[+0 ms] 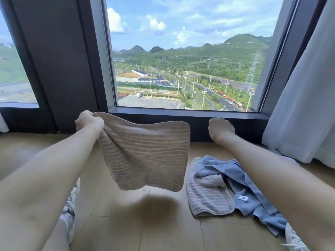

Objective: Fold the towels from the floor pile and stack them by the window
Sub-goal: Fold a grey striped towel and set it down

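Head view only.

Left hand [89, 122] is raised in front of the window [181, 60]. The fist is closed tight around one top corner of the beige striped towel [145, 153]. The towel hangs in the air off that single corner. It is spread roughly flat, with its far top corner level with the dark window sill [181, 115] and its bottom edge clear of the wooden floor [145, 232]. Its shadow [145, 207] falls on the boards directly underneath.

Right hand [220, 129] is up at about the same height, just right of the towel's free top corner and not touching it. Its back faces the camera and the fingers are curled under. It looks to be holding nothing, though the palm side is hidden.

The rest of the pile is on the floor below the right forearm. A grey striped towel [208, 194] lies folded over itself. A crumpled blue towel [244, 178] partly overlaps its top edge and trails off to the lower right. A small white tag [243, 198] shows on the blue one.

White curtain [304, 87] hangs at the right edge, its hem reaching the floor near the pile.
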